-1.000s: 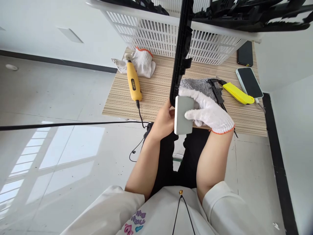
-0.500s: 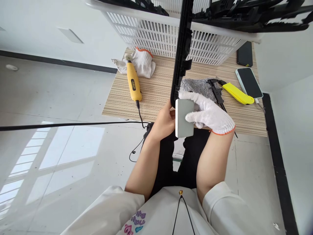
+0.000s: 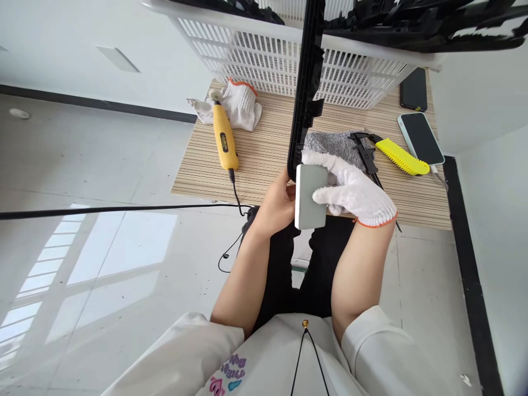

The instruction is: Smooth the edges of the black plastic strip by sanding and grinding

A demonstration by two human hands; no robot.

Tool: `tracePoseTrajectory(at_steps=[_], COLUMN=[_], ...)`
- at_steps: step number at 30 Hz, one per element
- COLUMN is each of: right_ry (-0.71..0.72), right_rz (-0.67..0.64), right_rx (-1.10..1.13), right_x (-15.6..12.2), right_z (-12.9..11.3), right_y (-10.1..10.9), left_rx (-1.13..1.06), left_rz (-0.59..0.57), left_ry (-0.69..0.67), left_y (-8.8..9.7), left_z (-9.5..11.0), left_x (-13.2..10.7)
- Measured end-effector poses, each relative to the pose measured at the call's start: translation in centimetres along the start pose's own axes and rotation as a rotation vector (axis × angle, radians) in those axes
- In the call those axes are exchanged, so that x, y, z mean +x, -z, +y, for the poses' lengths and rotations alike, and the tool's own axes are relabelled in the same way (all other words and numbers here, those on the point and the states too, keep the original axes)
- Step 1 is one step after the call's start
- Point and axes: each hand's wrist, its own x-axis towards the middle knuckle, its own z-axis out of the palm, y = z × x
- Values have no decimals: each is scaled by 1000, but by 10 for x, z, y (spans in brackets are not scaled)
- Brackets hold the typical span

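Observation:
My bare left hand (image 3: 277, 204) grips the lower end of a long black plastic strip (image 3: 306, 88) that stands upright in front of me and runs up past the basket. My right hand (image 3: 355, 190), in a white knit glove with an orange cuff, is closed on a grey rectangular block (image 3: 309, 196) and presses its face against the strip's lower end. Both hands hover at the near edge of the striped wooden table (image 3: 268, 148).
On the table lie a yellow corded rotary tool (image 3: 225, 139), a spare white glove (image 3: 241, 104), a grey cloth (image 3: 336, 144), a black caliper (image 3: 367, 155), a yellow knife (image 3: 400, 157) and two phones (image 3: 419, 138). A white slatted basket (image 3: 268, 58) with black parts stands behind.
The grey block has shifted slightly along the strip's lower end, down and back up. My left hand and the strip have stayed nearly still.

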Motion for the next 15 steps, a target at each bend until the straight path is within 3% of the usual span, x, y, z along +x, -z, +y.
tracePoseTrajectory(at_steps=[4,7,11,15], right_ry=[81,38,90,56], right_rz=[144,43,92,19], right_rx=[10,-16,-29,-26], right_x=[1,0,1,2], right_z=[1,2,2,1], right_y=[2,4,3,0], left_rx=[38,2,28,14], left_rz=[25,1,23,15], left_ry=[5,15,-8,-21], left_y=[0,0,0,1], left_z=[1,0,-1,0], left_x=[0,1,1,1])
